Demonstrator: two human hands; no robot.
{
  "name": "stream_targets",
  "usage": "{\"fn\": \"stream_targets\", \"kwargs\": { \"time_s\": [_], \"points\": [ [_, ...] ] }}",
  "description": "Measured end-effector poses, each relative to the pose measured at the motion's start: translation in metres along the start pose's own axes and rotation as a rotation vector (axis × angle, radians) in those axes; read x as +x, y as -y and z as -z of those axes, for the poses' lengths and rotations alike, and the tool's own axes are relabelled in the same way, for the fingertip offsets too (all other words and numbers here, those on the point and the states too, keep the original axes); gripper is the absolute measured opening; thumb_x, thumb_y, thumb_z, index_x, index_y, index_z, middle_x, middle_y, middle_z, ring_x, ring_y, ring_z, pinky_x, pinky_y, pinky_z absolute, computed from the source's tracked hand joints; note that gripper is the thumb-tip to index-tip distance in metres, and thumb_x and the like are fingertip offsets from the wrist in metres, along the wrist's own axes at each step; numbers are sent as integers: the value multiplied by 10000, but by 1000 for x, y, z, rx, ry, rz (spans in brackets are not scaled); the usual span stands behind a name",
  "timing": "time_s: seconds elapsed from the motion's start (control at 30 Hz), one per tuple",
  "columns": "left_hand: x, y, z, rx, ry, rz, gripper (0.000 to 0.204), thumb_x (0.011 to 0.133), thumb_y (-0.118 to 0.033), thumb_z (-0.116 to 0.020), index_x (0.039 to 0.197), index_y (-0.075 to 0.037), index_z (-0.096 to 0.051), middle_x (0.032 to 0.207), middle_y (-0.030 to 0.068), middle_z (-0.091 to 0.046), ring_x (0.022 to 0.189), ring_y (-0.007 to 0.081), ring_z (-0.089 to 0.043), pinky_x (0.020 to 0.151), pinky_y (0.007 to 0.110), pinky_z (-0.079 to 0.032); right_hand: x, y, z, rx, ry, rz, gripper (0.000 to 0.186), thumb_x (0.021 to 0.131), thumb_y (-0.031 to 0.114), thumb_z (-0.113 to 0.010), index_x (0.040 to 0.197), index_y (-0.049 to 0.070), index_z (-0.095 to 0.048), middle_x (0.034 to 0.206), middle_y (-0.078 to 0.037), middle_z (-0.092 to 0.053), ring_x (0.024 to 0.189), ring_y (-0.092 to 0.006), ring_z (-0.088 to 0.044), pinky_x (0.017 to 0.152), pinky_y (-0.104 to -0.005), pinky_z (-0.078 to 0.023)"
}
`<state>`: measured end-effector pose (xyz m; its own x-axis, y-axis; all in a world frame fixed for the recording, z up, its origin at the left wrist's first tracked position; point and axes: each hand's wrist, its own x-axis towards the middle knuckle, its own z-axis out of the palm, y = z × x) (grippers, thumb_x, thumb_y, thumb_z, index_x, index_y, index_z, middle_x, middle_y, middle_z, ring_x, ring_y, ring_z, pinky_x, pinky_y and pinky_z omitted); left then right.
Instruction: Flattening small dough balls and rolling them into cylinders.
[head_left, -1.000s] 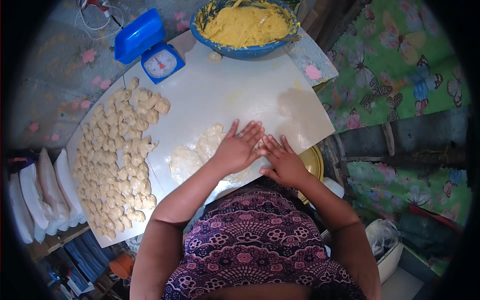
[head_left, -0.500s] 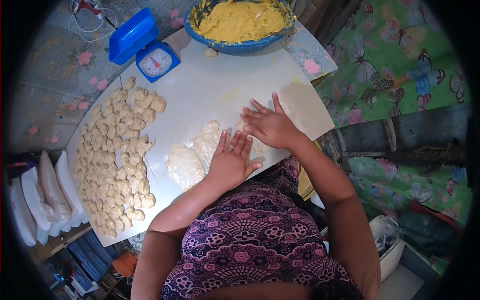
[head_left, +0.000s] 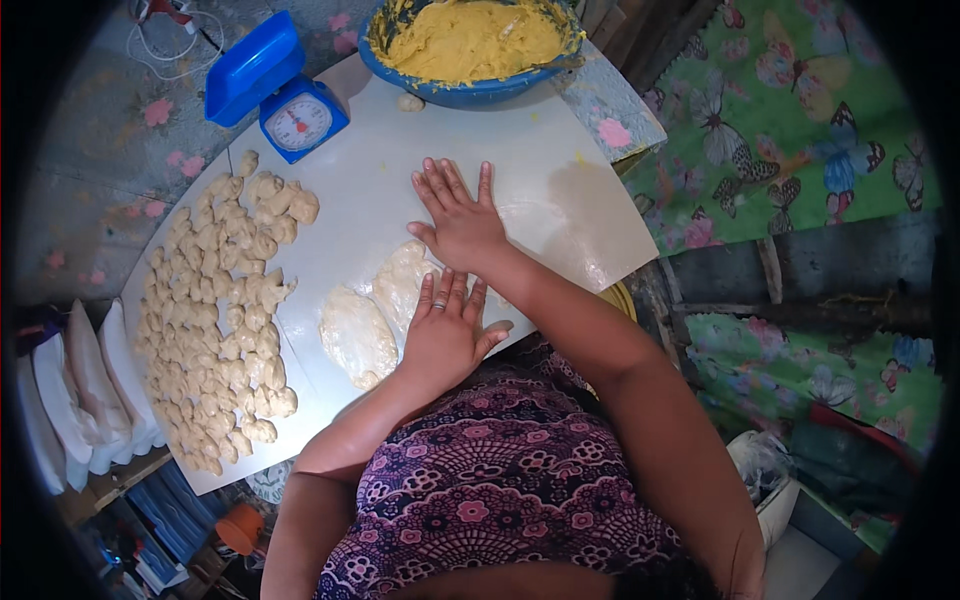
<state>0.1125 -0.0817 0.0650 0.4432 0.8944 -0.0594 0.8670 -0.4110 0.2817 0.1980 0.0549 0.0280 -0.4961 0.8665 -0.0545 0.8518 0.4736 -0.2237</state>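
Two flattened pieces of dough lie on the white tabletop before me: a glossy oval dough piece (head_left: 357,338) on the left and a second dough piece (head_left: 398,280) beside it. My left hand (head_left: 443,335), a ring on one finger, rests palm down, partly over the second piece's near edge, fingers stretched out. Farther out, my right hand (head_left: 460,212) lies flat with fingers extended, beyond the second piece and close to its far edge. Both hands grip nothing. Whether dough lies beneath either palm is hidden.
Many small dough lumps (head_left: 215,330) cover the table's left side. At the back stand a blue kitchen scale (head_left: 300,122) with a tilted pan and a blue basin (head_left: 470,95) of yellow paste, a lone dough ball (head_left: 410,102) next to it. White packages (head_left: 100,390) stand at left.
My right hand has swung left and away from me, across the tabletop, its fingers coming closer together. My left hand has hardly moved. The whole view has shifted slightly.
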Motion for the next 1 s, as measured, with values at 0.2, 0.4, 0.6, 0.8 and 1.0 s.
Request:
{"fn": "stream_targets", "kwargs": {
  "time_s": [0.2, 0.4, 0.6, 0.8, 1.0],
  "points": [
    [11, -8, 6, -15, -48, -22, 741, 913, -554, -458, 1386, 15, -413, 1415, 266, -397, 1385, 376, -298, 1138, 515, -180, 34, -16, 4, 214, -190, -52, 659, 983, 489, -312, 1506, 108, -191, 1584, -125, -99, 1465, -294, -66, 1133, -596, 16],
    [9, -3, -15, -87, 57, -220, 816, 867, -587, -513, 1414, 1, -369, 1438, 216, -388, 1393, 340, -295, 1153, 502, -162, -63, -51, 49, 538, -31, 293, 560, 978, 381, -429, 1436, 66, -364, 1523, -169, -280, 1418, -315, -248, 1163, -477, -121],
    [-1, -1, -4, -104, 154, -226, 862, 842, -597, -539, 1452, -31, -316, 1508, 174, -305, 1431, 286, -232, 1169, 508, -83, -186, -68, 35, 45, 207, 264, 690, 935, 499, -423, 1476, 91, -290, 1546, -107, -260, 1440, -258, -218, 1120, -631, -10],
    [-4, 1, -10, -145, 156, -302, 877, 822, -596, -567, 1462, -56, -308, 1521, 131, -299, 1443, 259, -205, 1160, 554, -45, -183, -53, 33, 50, 83, 94, 700, 936, 512, -418, 1479, 92, -283, 1548, -88, -263, 1442, -252, -212, 1099, -663, 25],
    [0, 1, -4, -139, 243, -384, 868, 806, -585, -597, 1443, -52, -344, 1508, 140, -315, 1439, 240, -215, 1168, 536, -59, -155, -46, 30, 45, 55, 25, 640, 960, 481, -390, 1469, 100, -316, 1541, -79, -283, 1438, -251, -225, 1103, -655, 27]
  ]
}}
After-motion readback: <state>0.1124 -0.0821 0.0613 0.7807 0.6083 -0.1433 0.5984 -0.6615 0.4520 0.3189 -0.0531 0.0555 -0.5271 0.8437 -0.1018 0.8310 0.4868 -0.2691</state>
